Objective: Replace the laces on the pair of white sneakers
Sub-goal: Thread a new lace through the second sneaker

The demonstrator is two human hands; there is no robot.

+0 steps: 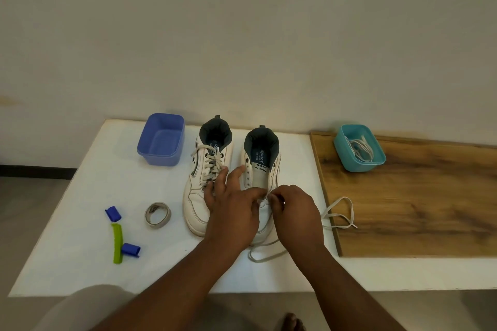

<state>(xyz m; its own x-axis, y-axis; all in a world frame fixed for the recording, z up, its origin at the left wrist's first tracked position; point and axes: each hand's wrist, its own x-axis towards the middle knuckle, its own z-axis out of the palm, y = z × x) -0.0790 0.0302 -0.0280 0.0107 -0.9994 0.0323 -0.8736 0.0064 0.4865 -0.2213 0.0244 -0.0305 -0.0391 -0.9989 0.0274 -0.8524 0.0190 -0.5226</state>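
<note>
Both hands work the right sneaker (262, 169), the right hand (294, 212) seemingly pinching its lace (340, 212) at the lowest eyelets, the left hand (232, 209) spread steadying; next, pull it free.

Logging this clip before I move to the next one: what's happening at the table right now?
A person is working on a pair of white sneakers on a white table. The left sneaker is still laced. The right sneaker shows empty upper eyelets, and both hands, the left hand and the right hand, work at its lowest eyelets; the right pinches a white lace that trails onto the wooden board. A teal tub holds more laces; the blue tub looks empty.
</note>
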